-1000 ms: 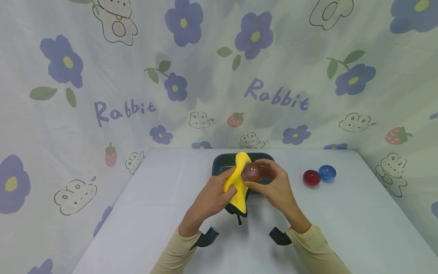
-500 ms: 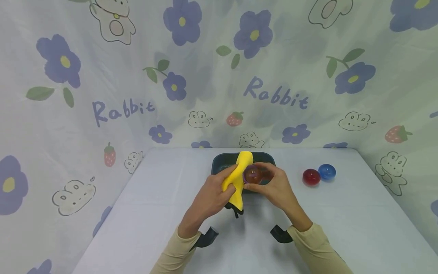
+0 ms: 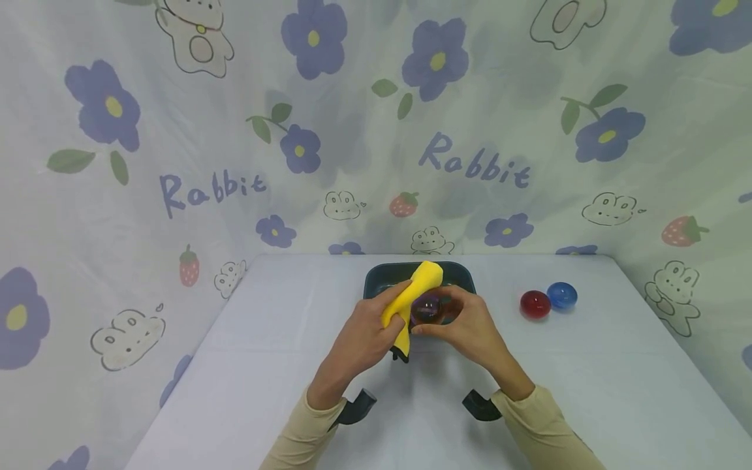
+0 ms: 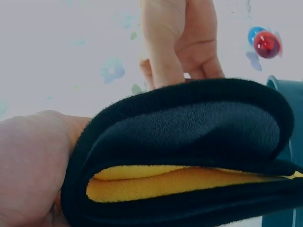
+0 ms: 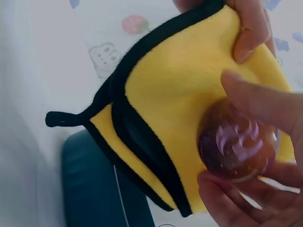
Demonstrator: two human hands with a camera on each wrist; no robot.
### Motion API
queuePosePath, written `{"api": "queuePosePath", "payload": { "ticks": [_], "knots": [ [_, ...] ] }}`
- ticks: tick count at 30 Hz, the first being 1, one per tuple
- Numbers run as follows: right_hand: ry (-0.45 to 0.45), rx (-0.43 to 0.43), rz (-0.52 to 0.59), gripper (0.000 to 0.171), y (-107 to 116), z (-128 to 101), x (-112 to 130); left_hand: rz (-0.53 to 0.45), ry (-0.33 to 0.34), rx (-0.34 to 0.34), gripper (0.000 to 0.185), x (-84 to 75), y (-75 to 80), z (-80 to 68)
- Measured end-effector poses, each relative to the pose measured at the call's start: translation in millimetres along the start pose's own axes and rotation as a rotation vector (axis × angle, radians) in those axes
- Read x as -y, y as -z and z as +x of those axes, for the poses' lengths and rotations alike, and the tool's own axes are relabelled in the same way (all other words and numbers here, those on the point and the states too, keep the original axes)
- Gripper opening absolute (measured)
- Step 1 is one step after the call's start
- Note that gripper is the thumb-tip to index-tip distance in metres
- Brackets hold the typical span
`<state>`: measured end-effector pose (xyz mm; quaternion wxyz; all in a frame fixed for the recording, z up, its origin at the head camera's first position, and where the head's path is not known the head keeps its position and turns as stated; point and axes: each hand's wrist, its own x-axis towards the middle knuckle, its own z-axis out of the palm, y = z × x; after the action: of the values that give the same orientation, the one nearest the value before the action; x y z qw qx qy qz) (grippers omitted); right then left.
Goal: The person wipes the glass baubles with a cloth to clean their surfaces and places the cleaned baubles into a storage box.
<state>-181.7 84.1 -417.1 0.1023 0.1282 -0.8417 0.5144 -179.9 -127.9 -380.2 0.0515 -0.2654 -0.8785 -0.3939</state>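
Note:
A yellow cloth (image 3: pixel 405 307) with black edging and a dark grey reverse is bunched in my left hand (image 3: pixel 365 331), gripped between thumb and fingers. My right hand (image 3: pixel 474 329) holds a clear, brownish ball (image 5: pixel 236 139) with a purple swirl pattern, thumb on one side and fingers on the other. In the right wrist view the ball lies against the yellow face of the cloth. The cloth's dark underside (image 4: pixel 189 127) hides most of the ball and fingertips in the left wrist view. Both hands are above the near part of a dark teal bin (image 3: pixel 376 279).
To the right on the white table (image 3: pixel 587 378) a red ball (image 3: pixel 535 305) and a blue ball (image 3: pixel 562 296) lie close together. A patterned curtain (image 3: pixel 364 130) hangs behind and beside the table. The hands and cloth hide much of the bin's inside.
The cloth's top end has swung to the right over the ball. The ball has turned, its purple side showing more, and has come slightly lower with the right fingers.

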Motion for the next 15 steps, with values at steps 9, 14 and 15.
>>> {"api": "queuePosePath", "payload": {
  "ticks": [9, 14, 15],
  "knots": [
    [0.069, 0.064, 0.061, 0.060, -2, -4, 8, 0.008, 0.009, 0.026, 0.055, 1.1, -1.4, 1.1],
    [0.066, 0.076, 0.083, 0.060, 0, -5, 11, -0.003, 0.006, 0.039, 0.054, 2.6, -0.4, 0.8],
    [0.064, 0.078, 0.084, 0.061, 0, -5, 11, -0.008, 0.007, 0.043, 0.054, 2.8, 0.0, 0.6]
  ]
}}
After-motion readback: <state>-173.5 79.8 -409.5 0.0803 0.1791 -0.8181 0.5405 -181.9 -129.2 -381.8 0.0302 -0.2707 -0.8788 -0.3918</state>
